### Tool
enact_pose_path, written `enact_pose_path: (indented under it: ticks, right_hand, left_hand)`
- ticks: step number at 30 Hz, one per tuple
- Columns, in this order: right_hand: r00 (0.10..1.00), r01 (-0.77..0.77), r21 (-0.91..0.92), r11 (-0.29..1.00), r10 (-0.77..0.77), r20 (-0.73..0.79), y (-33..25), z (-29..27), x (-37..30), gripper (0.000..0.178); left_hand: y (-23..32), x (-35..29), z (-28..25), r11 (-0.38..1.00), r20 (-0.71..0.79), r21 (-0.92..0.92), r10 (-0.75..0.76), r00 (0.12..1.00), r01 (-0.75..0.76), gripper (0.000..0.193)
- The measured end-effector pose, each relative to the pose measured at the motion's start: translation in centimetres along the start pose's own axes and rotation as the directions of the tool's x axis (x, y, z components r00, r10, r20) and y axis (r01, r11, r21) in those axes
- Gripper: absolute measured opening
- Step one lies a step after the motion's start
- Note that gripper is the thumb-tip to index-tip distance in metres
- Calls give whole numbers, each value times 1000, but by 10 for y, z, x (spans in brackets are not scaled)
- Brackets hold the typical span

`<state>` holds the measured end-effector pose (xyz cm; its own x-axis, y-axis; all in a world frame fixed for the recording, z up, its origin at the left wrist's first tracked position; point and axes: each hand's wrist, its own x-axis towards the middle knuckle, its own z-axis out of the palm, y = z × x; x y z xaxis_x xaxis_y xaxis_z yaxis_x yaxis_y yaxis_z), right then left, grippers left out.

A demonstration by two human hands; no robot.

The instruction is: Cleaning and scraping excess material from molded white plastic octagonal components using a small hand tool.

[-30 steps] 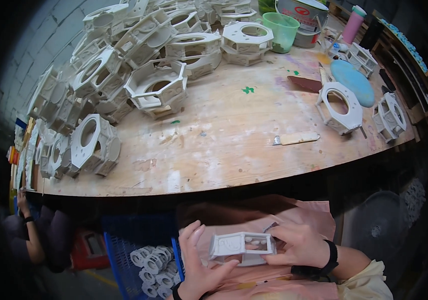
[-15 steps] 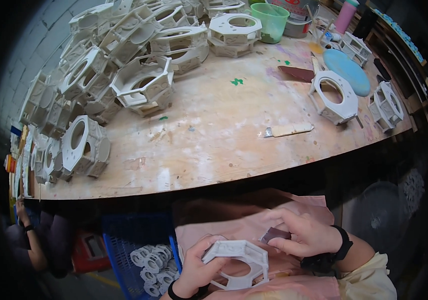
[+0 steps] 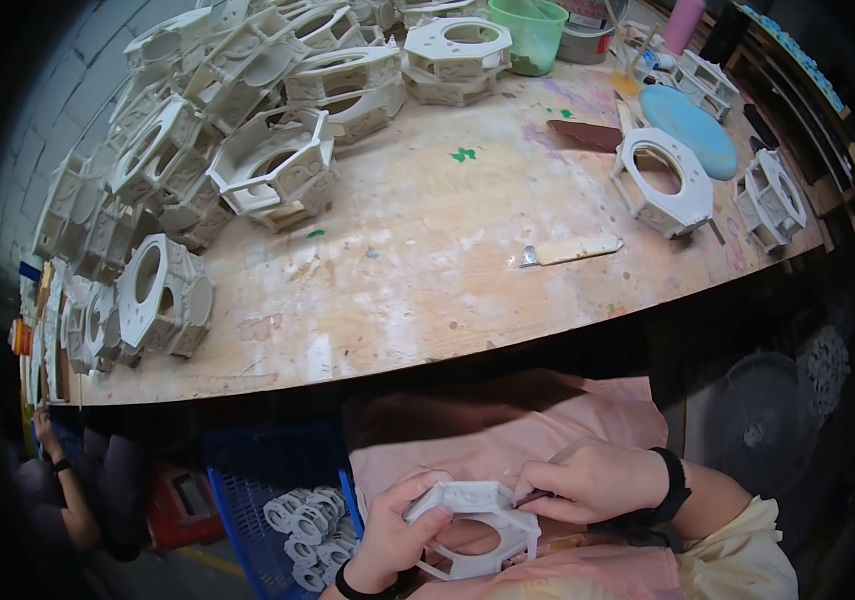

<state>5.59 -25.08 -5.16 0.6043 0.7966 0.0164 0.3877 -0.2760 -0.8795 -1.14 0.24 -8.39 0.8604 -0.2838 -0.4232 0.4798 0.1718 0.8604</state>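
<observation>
Over the pink apron (image 3: 478, 410) on my lap, my left hand (image 3: 395, 528) grips a white octagonal frame (image 3: 468, 495) with a round opening, fingers and thumb around its left side. My right hand (image 3: 603, 483) is closed on a small folded piece of dark brown sandpaper (image 3: 536, 497), pressed to the frame's upper right corner. Most of the sandpaper is hidden by my fingers.
A pile of similar white frames (image 3: 278, 175) covers the table's left side. A knife (image 3: 578, 250), a brown sandpaper sheet (image 3: 585, 134), a blue oval pad (image 3: 693, 130) and a green cup (image 3: 530, 40) lie rightward. A blue basket (image 3: 233, 520) and another person's arm (image 3: 78, 505) are lower left.
My right hand has moved left and down, bringing the sandpaper from beside the white frame onto its corner. The left hand keeps its grip; the view has shifted slightly.
</observation>
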Motion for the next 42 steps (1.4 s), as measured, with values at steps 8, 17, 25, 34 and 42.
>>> enact_pose_path:
  ticks: [8,17,25,34,42]
  right_hand:
    - [1000,-4,14,1000,4,20,3,4,-1,14]
    - [993,-85,138,987,95,-68,0,-4,-10,15]
    - [996,62,72,996,-57,-68,1,7,-9,13]
    - [884,-130,-132,983,54,-463,10,-2,-16,16]
    - [918,7,36,999,8,-396,-13,-6,-43,41]
  left_hand:
    - [2,3,5,994,58,-91,-53,997,59,28]
    - [-2,4,5,990,63,-104,-92,994,99,26]
    - [-2,3,6,988,91,-92,-114,989,122,27]
    - [-3,20,0,980,58,189,49,997,-59,37]
    - [87,17,73,967,137,224,94,986,-123,20]
